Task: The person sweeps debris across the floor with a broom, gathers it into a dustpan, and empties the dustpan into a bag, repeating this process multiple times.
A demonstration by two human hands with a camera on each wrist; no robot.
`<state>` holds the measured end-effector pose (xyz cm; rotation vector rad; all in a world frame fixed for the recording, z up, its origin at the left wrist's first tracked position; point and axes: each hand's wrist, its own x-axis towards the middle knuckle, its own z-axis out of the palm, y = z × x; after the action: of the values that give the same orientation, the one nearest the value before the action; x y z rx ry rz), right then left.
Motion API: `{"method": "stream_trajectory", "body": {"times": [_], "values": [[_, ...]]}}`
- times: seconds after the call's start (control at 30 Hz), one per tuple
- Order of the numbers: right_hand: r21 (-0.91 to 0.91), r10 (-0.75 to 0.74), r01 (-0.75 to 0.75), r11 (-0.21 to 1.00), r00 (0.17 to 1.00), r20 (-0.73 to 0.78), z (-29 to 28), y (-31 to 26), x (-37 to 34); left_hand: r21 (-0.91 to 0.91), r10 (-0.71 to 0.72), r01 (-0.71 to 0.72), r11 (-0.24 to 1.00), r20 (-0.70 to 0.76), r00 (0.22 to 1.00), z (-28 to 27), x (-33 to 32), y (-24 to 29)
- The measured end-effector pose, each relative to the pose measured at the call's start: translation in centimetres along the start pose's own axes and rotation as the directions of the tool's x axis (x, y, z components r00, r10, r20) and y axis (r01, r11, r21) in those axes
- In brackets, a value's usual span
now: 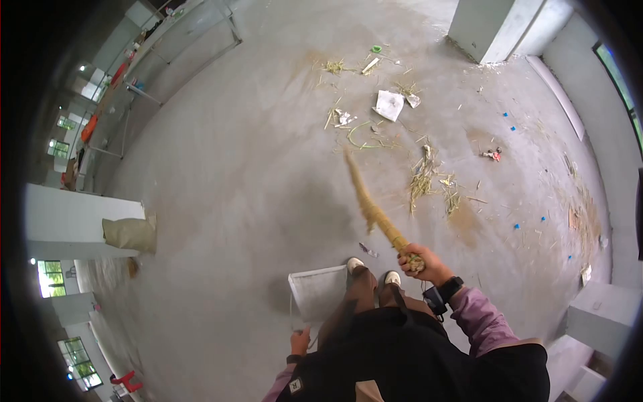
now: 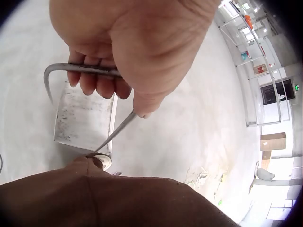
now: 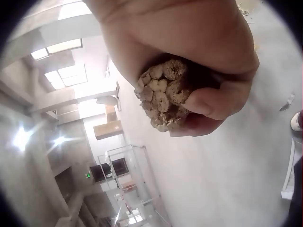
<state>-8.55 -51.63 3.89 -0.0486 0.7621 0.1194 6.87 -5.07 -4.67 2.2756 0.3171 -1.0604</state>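
Observation:
My right hand (image 1: 430,265) grips the bound handle end of a straw broom (image 1: 380,218). The broom's bristles point forward and away from me, above the concrete floor. In the right wrist view the cut stalk ends of the broom handle (image 3: 161,97) poke out of the curled fingers (image 3: 208,101). Low at my left side, my left hand (image 1: 300,342) holds the bent metal handle (image 2: 59,67) of a white dustpan (image 1: 321,295). Its fingers (image 2: 97,85) curl round the bar. The dustpan hangs beside my left shoe (image 1: 355,264), with dark smudges inside it.
Ahead lie straw scraps (image 1: 423,177), a white sheet-like piece (image 1: 388,105) and a red item (image 1: 493,155). Small blue bits (image 1: 516,226) dot the floor at right. A pillar (image 1: 492,33) stands at the back, a sack (image 1: 128,233) at left, a metal-framed table (image 1: 157,57) far left.

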Motion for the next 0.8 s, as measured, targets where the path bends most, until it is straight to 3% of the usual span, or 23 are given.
{"method": "stream_trajectory", "body": {"times": [0.13, 0.27, 0.37, 0.47, 0.5, 0.63, 0.73, 0.8], "values": [[-0.075, 0.017, -0.013, 0.997, 0.998, 0.053, -0.7, 2.6, 2.7, 0.093, 0.056, -0.056, 0.994, 0.005, 0.998, 0.8, -0.7, -0.9], [-0.063, 0.126, -0.122, 0.991, 0.990, 0.069, -2.9, 3.9, 3.2, 0.165, 0.090, -0.087, 0.982, -0.011, 0.996, 1.5, -1.7, -1.7], [-0.115, 0.047, -0.049, 0.992, 0.999, -0.021, -5.9, 3.4, 1.0, 0.168, 0.086, -0.083, 0.982, -0.011, 0.996, 2.4, -2.6, -2.0], [0.151, 0.098, -0.107, 0.983, 0.993, 0.065, -9.9, 0.8, -1.8, 0.174, 0.083, -0.080, 0.981, -0.008, 0.997, 3.0, -3.3, -2.9], [0.217, 0.072, -0.087, 0.972, 0.994, 0.077, -10.9, -0.5, -2.9, 0.173, 0.085, -0.082, 0.982, -0.010, 0.996, 3.4, -3.6, -3.0], [0.000, -0.115, 0.116, 0.993, 0.986, -0.123, -11.9, -4.6, -6.6, 0.132, 0.100, -0.098, 0.986, -0.007, 0.995, 4.5, -6.2, -2.5], [-0.013, -0.177, 0.176, 0.984, 0.977, -0.116, -12.3, -6.3, -7.2, 0.121, 0.158, -0.157, 0.980, 0.000, 0.987, 5.2, -6.2, -3.2], [-0.136, -0.270, 0.249, 0.959, 0.949, -0.164, -11.5, -6.0, -7.2, 0.135, 0.232, -0.232, 0.963, 0.011, 0.973, 5.5, -5.9, -4.4]]}}
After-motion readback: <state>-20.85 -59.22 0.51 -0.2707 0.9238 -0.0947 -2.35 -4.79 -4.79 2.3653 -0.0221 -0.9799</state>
